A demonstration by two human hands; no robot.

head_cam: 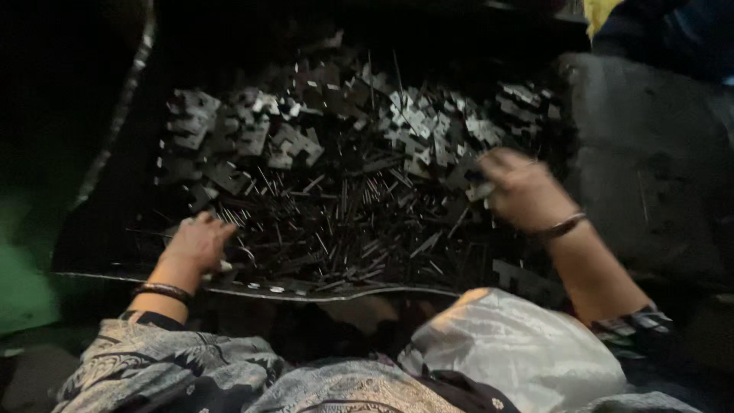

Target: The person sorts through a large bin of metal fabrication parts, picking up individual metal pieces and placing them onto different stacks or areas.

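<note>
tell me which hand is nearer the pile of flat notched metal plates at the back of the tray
Right. The right hand touches the notched plates at their right edge; the left hand rests among the thin pins near the tray's front rim.

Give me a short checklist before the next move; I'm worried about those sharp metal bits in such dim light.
1. Left hand placed on the thin metal pins near the tray's front edge: ok.
2. Right hand at the notched metal plates: ok.
3. What the right fingers hold: cannot tell, blurred.
4. Hand protection: not ok, both hands bare.
5. Lighting: not ok, scene very dark.
6. Pins and plates sorted apart: not ok, they overlap mid-tray.
</note>
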